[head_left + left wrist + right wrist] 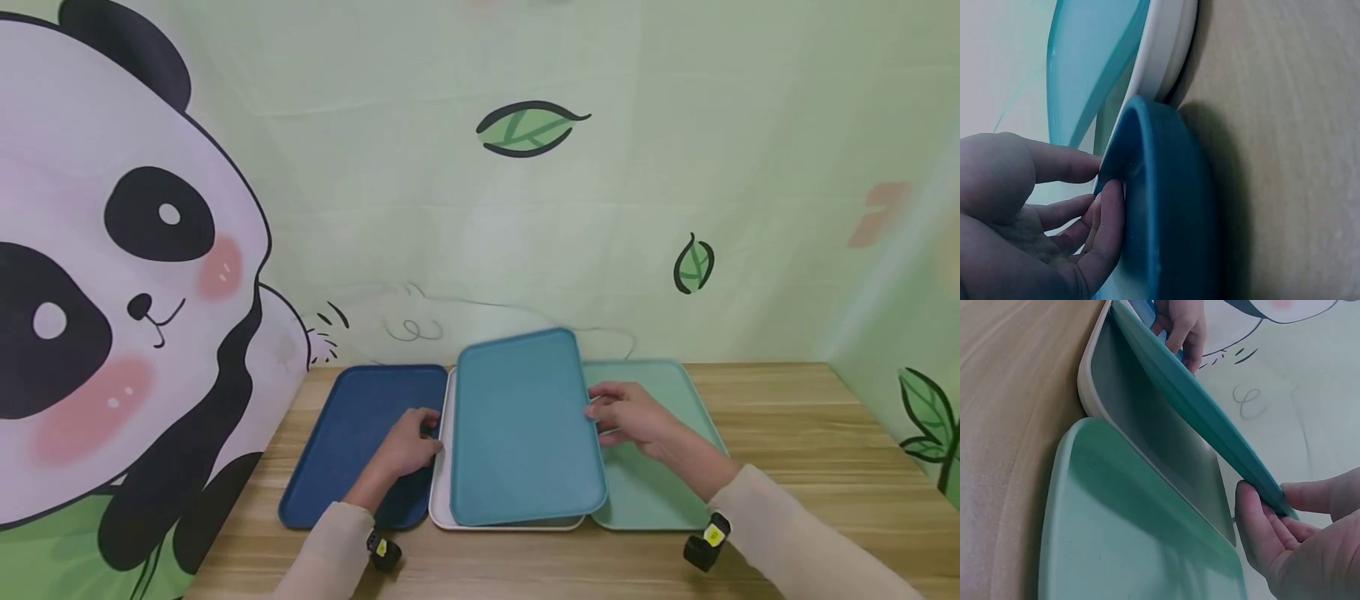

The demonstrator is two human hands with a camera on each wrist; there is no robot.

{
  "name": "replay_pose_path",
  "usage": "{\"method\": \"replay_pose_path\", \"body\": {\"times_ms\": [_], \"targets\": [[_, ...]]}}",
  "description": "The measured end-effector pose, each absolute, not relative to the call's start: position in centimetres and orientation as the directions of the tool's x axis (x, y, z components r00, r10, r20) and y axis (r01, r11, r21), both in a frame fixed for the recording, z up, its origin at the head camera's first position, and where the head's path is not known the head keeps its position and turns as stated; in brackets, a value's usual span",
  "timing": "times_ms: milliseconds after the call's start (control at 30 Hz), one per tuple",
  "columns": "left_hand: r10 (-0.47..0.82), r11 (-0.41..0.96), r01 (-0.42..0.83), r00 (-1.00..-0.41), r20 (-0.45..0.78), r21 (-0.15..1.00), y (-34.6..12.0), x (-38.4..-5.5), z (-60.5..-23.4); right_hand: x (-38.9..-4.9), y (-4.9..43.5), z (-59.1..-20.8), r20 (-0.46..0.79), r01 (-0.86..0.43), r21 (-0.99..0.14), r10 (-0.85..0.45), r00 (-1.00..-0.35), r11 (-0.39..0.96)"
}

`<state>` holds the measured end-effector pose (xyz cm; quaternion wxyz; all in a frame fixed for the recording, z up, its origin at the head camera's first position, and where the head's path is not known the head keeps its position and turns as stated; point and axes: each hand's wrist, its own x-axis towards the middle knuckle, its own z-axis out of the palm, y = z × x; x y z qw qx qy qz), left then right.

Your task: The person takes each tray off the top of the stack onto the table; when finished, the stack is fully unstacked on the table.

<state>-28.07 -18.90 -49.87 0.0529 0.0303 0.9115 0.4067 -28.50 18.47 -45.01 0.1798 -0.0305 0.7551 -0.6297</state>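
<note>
A teal tray (525, 425) is tilted over the white tray (446, 492), its right side raised. My right hand (630, 414) pinches that raised edge, thumb above and fingers underneath in the right wrist view. On the other side, my left hand (407, 442) is at the white tray's left rim, where it meets the dark blue tray (352, 442). The left wrist view shows the thumb (1072, 164) at the white rim and curled fingers (1110, 212) on the dark blue tray's side. Most of the white tray's inside is hidden from the head view.
A mint green tray (660, 492) lies right of the white one, under my right forearm. All sit on a wooden table (810, 467). Behind it hangs a pale green backdrop (420, 167) with a panda and leaves.
</note>
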Motion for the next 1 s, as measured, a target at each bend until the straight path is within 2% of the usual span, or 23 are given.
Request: {"method": "replay_pose_path", "body": {"times_ms": [600, 1000], "targets": [[0.090, 0.669, 0.012, -0.994, -0.064, 0.743, -18.8, -28.0, -50.0, -27.1, 25.0, -44.6, -0.233, 0.183, -0.963, -0.278, -0.932, 0.196], [0.085, 0.679, 0.006, -0.994, -0.070, 0.734, -18.9, -28.0, -49.9, -26.5, 29.4, -44.1, -0.233, 0.167, -0.938, -0.197, -0.952, 0.304]]}}
